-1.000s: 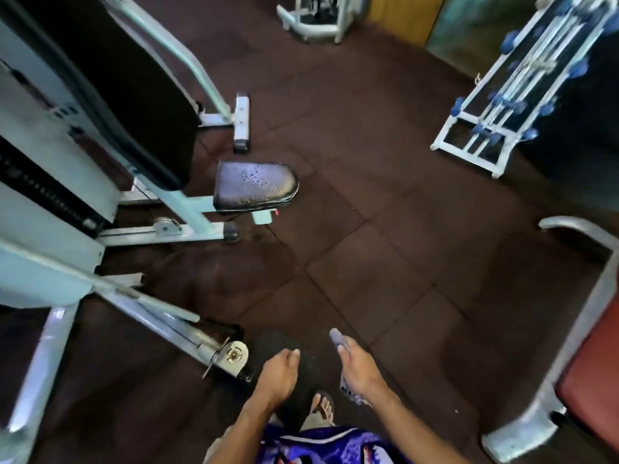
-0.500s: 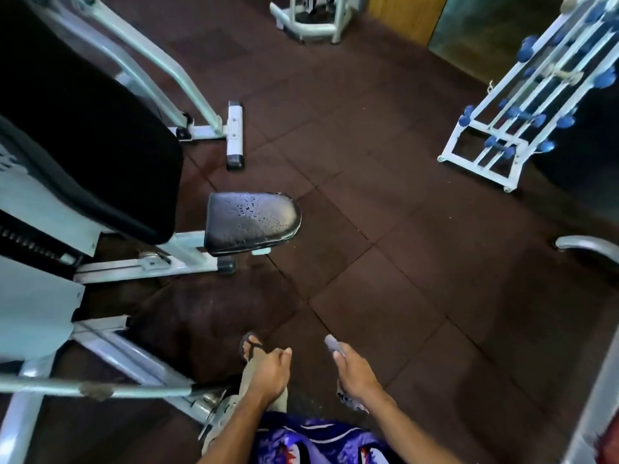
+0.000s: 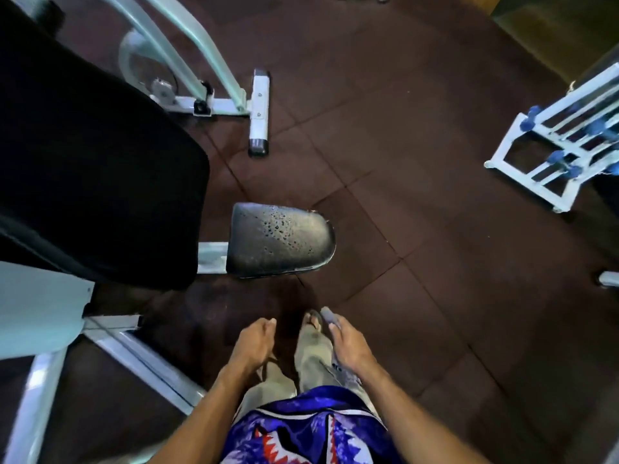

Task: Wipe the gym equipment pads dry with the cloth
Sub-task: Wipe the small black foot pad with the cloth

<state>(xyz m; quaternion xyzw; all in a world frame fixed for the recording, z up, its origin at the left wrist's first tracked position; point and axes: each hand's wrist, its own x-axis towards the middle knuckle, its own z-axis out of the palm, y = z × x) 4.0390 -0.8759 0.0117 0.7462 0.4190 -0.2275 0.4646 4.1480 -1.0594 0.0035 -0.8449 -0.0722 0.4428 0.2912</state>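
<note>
A black seat pad (image 3: 279, 241) dotted with water drops sits low at the centre, on a white machine frame. A large black back pad (image 3: 97, 182) rises to its left. My right hand (image 3: 348, 346) grips a grey cloth (image 3: 330, 318), which sticks out past my fingers and trails behind my wrist. My left hand (image 3: 253, 343) hangs beside it with fingers loosely curled and holds nothing. Both hands are low in the view, short of the seat pad and apart from it.
The machine's white frame bars (image 3: 140, 360) cross the floor at lower left, and its foot bar (image 3: 259, 112) lies beyond the seat. A white rack with blue dumbbells (image 3: 549, 152) stands at the right. Dark rubber floor tiles (image 3: 418, 202) lie between them.
I have stepped closer to the machine, so the wet seat pad now lies just ahead of my hands. My right hand still carries the cloth.
</note>
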